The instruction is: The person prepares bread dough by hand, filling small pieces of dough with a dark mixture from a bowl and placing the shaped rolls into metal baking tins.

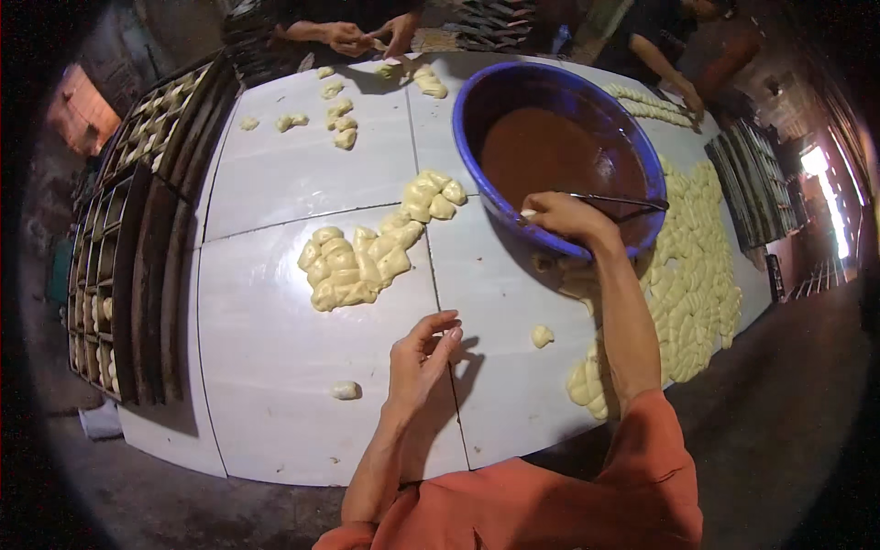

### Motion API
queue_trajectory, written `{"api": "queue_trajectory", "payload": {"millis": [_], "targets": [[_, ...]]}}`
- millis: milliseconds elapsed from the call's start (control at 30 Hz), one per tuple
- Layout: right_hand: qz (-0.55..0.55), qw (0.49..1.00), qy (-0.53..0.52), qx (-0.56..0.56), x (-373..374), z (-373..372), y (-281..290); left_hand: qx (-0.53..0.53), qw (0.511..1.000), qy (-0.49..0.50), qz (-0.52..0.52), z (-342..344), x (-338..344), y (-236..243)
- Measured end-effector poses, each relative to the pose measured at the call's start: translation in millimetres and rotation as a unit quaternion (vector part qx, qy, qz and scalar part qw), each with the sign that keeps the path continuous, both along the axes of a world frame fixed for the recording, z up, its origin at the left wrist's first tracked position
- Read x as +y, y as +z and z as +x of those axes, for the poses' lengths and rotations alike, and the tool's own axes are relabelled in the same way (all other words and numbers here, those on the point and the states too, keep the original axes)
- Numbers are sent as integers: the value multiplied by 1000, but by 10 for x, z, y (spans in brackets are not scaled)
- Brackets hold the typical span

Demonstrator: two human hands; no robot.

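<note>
Head view: left hand [423, 362] raised over the near half of the pale table [284, 431], its shadow falling to its right; thumb and fingers loosely bent and slightly apart, nothing seen between them. Right hand [570, 220] over the near rim of a blue tub [471, 151], fingers curled in and tips pointing left; a small whitish spot shows at the fingertips. Cannot tell whether this is a held piece, nor how far the fingers are closed.

Brown filling [550, 156] in the tub, level well below the rim. Dark utensil [628, 200] slants across the tub from just beside the right hand to the right rim; grip on it not determinable.

Dough, pale yellow: main cluster [353, 266] beyond the left hand and left of the tub, pieces touching; smaller clump [431, 195] adjoins its upper right end. Single piece [543, 335] between the left hand and the right forearm; another single piece [345, 390] left of the left hand. Large spread of dough pieces [692, 275] covers the right side of the table, beside the tub.

Far edge: a co-worker's hands [371, 37] close together above the table. Left edge: wooden racks [147, 247] with compartments, some holding pale pieces
</note>
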State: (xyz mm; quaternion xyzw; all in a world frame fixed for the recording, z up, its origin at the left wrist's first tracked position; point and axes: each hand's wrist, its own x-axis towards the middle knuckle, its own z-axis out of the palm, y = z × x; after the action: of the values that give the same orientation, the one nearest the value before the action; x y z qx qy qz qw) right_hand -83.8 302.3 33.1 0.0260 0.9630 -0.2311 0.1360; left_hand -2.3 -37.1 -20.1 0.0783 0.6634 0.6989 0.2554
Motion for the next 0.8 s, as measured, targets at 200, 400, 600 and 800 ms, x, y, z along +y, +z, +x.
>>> {"api": "queue_trajectory", "payload": {"millis": [200, 400, 600, 800], "targets": [[-467, 868, -168, 28, -356, 236, 463, -21, 999, -24, 41, -46, 138, -15], [-657, 690, -265, 149, -1217, 565, 316, -121, 970, -3, 211, -202, 530, 285], [-695, 679, -207, 117, -1746, 971, -118, -172, 955, 72, 229, -273, -62, 47], [-315, 894, -82, 308, -2688, 1115, -402, -111, 964, 184, 156, -125, -631, 167]]}}
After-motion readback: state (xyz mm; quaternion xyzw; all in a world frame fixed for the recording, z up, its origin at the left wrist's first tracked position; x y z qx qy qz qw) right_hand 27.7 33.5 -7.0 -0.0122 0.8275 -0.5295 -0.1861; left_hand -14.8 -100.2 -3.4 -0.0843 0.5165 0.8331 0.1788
